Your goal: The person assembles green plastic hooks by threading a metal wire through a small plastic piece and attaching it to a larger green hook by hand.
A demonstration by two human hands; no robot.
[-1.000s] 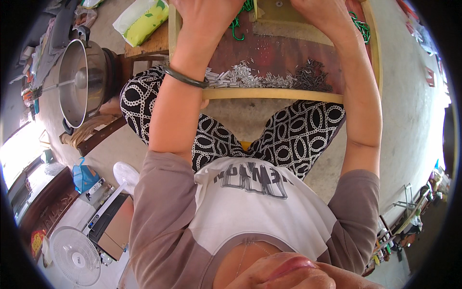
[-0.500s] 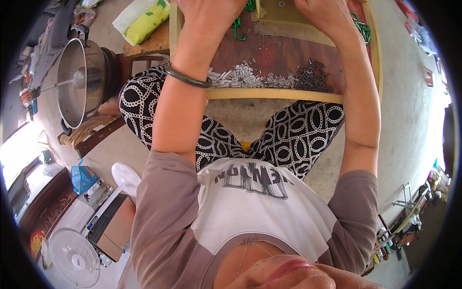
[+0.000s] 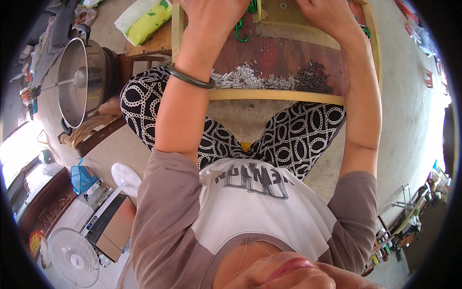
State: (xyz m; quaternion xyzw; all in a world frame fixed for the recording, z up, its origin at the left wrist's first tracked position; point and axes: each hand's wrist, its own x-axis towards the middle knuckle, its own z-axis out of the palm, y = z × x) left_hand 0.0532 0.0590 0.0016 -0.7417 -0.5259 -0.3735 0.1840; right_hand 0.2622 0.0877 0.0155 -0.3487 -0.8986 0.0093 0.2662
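Note:
Both hands reach over a shallow wooden tray (image 3: 279,95) with a reddish-brown base and pale rim. My left hand (image 3: 216,13) is at the top edge, with its fingers cut off by the frame. Beside it hang green hook-shaped pieces (image 3: 241,32). Across from it, my right hand (image 3: 327,15) is over the tray's right side, its fingertips also out of sight. Whether either hand holds anything cannot be seen. Along the tray's near rim lie a heap of small silvery metal pieces (image 3: 243,77) and a darker heap of thin metal pieces (image 3: 315,79).
More green pieces (image 3: 366,32) lie by the tray's right rim. A green and white soft packet (image 3: 144,21) rests on a wooden stool (image 3: 149,45) to the left. Beyond it stands a large metal pan (image 3: 72,82). A white fan (image 3: 74,257) is at lower left.
Both forearms have shifted slightly to the right. My right hand and forearm now cover more of the green pieces by the right rim.

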